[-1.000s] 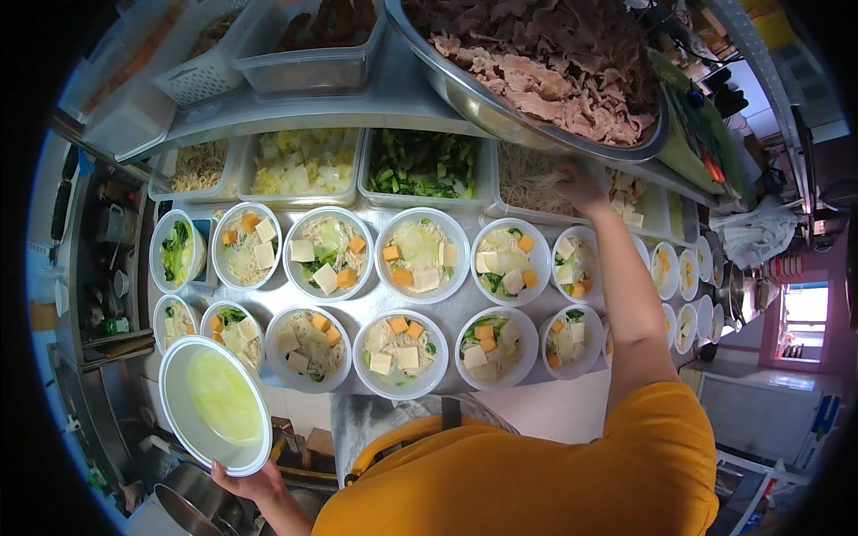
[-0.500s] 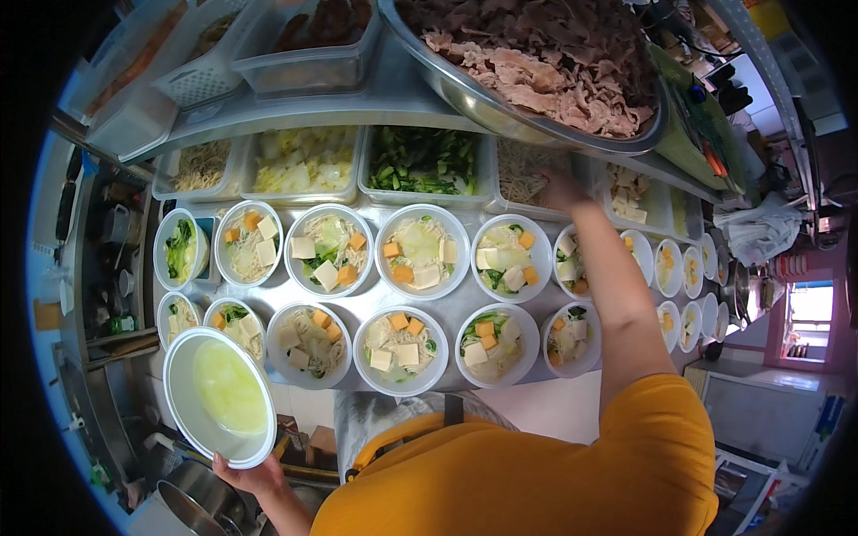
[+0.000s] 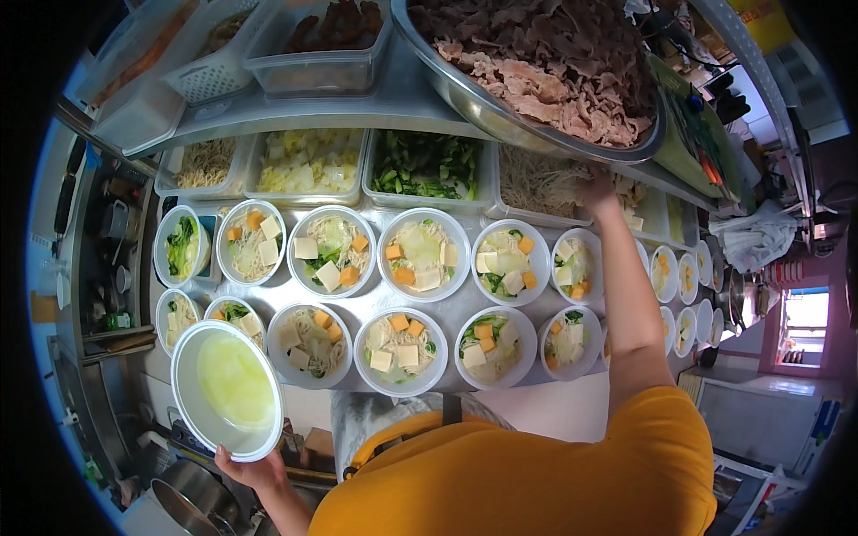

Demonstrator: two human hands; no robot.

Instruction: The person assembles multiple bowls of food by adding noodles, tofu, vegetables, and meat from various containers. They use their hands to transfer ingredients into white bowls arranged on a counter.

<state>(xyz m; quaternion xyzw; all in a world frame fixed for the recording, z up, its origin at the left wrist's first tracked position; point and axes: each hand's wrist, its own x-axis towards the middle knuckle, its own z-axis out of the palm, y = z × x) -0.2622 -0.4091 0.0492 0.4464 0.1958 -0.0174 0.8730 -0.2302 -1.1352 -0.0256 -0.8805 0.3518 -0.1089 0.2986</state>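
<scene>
My left hand [image 3: 255,466] grips the rim of a tilted white plastic bowl [image 3: 185,393] at the lower left. Pale green, translucent food [image 3: 237,380] lies in that bowl. At the back, my right hand [image 3: 599,192] reaches over the right end of a clear tub of thin pale strands [image 3: 541,183], beside a tub of pale tofu pieces [image 3: 633,196]. Its fingers are blurred and partly hidden below the big metal bowl's edge, so what they hold cannot be seen. Two rows of white bowls [image 3: 400,386] hold tofu, orange cubes, greens and strands.
A large steel bowl of sliced meat [image 3: 536,76] overhangs the tubs from a raised metal shelf [image 3: 313,121]. Tubs of cut cabbage [image 3: 307,163] and dark greens [image 3: 424,165] stand below it. A steel pot [image 3: 192,500] is at the lower left.
My right hand has moved right, from inside the tub of thin strands to its right end. The bowl in my left hand has shifted slightly right.
</scene>
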